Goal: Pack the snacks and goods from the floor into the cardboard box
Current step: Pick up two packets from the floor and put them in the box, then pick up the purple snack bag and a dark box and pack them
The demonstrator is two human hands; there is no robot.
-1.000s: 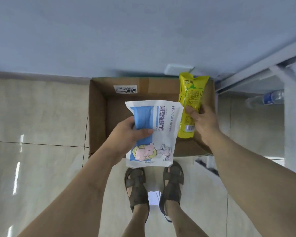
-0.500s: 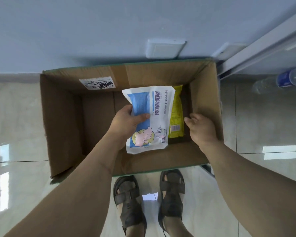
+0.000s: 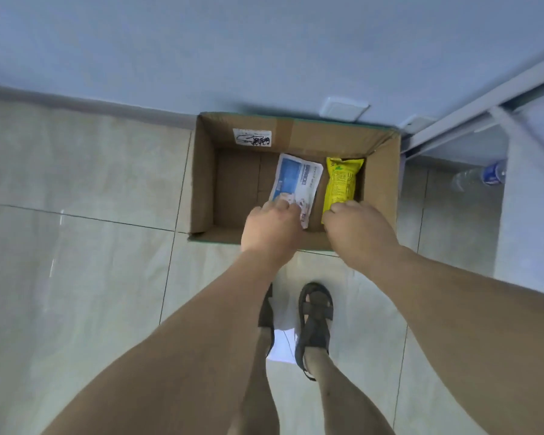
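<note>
An open cardboard box (image 3: 201,183) is seen on the tiled floor (image 3: 76,246), set against the blue wall (image 3: 233,51) at 12 o'clock. Two packets are laid flat on its bottom: a white and blue packet (image 3: 297,180) and, just beside it toward 3 o'clock, a yellow packet (image 3: 341,183). The left hand (image 3: 269,230) is held over the near end of the white and blue packet, the right hand (image 3: 358,229) over the near end of the yellow one, fingers curled downward. A white label (image 3: 252,137) is stuck on the far inner wall. A plastic bottle (image 3: 478,177) is seen at 3 o'clock. Sandalled feet (image 3: 314,315) are placed at 6 o'clock.
</note>
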